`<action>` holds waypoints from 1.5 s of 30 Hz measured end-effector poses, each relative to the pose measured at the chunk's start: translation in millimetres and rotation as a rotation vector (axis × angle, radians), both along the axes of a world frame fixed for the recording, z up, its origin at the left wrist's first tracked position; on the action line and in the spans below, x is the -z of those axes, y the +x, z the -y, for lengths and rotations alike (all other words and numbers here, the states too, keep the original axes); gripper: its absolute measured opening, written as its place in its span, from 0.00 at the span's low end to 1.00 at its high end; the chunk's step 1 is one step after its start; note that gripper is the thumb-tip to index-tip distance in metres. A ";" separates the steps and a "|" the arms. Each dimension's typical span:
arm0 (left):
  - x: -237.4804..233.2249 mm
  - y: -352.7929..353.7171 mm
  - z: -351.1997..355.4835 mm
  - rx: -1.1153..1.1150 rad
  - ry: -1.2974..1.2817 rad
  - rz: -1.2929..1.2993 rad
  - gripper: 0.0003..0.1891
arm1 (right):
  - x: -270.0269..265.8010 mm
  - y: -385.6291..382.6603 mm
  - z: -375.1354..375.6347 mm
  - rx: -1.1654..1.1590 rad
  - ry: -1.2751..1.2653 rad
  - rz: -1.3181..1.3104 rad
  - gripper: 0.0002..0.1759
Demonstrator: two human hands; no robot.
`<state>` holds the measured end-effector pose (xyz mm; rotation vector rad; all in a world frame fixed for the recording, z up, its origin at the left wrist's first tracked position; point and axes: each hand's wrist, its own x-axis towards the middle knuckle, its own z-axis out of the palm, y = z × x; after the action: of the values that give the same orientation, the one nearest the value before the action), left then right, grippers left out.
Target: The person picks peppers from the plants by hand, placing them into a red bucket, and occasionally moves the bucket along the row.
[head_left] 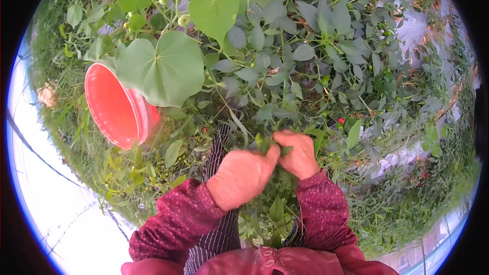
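Your left hand and right hand meet just below the middle of the frame. Both have their fingers curled in and pinched on the same bunch of thin green leafy stems, which stands up between them and merges into the dense foliage above.

To work this grip well, I would hold the stems steady with one hand close to the pinch and let the other do the pulling. That way the strain likely stays off the rest of the plant. Keep your thumbs on top, since the leaves hide what lies between your palms.

The round orange-red plastic bucket lies tilted at the left of the frame, partly behind a broad heart-shaped green leaf. It is well apart from your hands.

No brand, label or writing can be read anywhere.
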<state>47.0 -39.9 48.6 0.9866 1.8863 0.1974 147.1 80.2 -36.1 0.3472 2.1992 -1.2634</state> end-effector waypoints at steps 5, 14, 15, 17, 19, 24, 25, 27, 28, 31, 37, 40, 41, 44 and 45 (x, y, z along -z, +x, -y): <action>-15.2 -28.0 42.1 -0.472 0.063 -0.191 0.31 | 8.7 5.4 5.5 -0.015 0.105 -0.050 0.11; -51.5 -134.7 202.0 -0.582 -0.404 -0.740 0.20 | -6.6 -14.0 14.9 0.025 -0.056 0.040 0.23; -49.9 -140.5 203.4 -0.576 -0.394 -0.750 0.20 | -7.9 -15.8 14.5 0.024 -0.108 0.078 0.26; -43.5 -145.9 200.0 -0.301 -0.371 -0.902 0.21 | -9.1 -15.7 14.8 -0.008 -0.078 0.067 0.25; -40.2 -143.1 168.3 -0.422 -0.314 -0.847 0.14 | -7.6 -12.7 16.8 0.067 -0.128 -0.008 0.25; -6.8 -106.2 4.9 -0.220 0.356 -0.472 0.14 | -9.4 -12.6 20.2 0.065 -0.156 0.021 0.22; 18.7 -112.0 -17.6 -0.178 0.461 -0.586 0.19 | -11.5 -12.3 19.5 0.073 -0.148 0.025 0.22; 65.4 -131.2 -53.0 -0.062 0.379 -0.662 0.26 | -12.7 -13.7 16.5 -0.022 -0.110 0.059 0.23; 88.9 -130.1 -59.2 0.011 0.351 -0.716 0.28 | -10.6 -9.9 17.7 -0.001 -0.125 0.051 0.23; 97.6 -96.0 -55.1 0.041 -0.255 -0.371 0.30 | -8.3 -5.4 18.9 0.017 -0.109 0.056 0.21; 121.1 -27.8 -30.5 0.064 -0.065 -0.401 0.34 | -8.0 -8.8 -0.9 0.087 -0.117 0.191 0.20; 120.7 -15.5 -46.5 -0.147 0.013 -0.179 0.28 | -8.8 -11.9 -23.2 0.270 -0.185 0.255 0.19; 119.6 -15.1 -51.2 -0.248 0.045 -0.112 0.27 | -8.8 -9.1 -29.8 0.423 -0.242 0.280 0.18; 117.9 -7.1 -54.5 -0.393 0.127 -0.029 0.27 | -8.9 -6.9 -41.0 0.524 -0.332 0.301 0.17; 116.0 -8.4 -53.3 -0.397 0.119 -0.031 0.27 | -9.8 -9.0 -43.6 0.522 -0.388 0.388 0.17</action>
<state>38.6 13.4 -67.5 0.6845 2.1046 0.5354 138.1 123.7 -26.3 0.9578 1.5407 -1.6861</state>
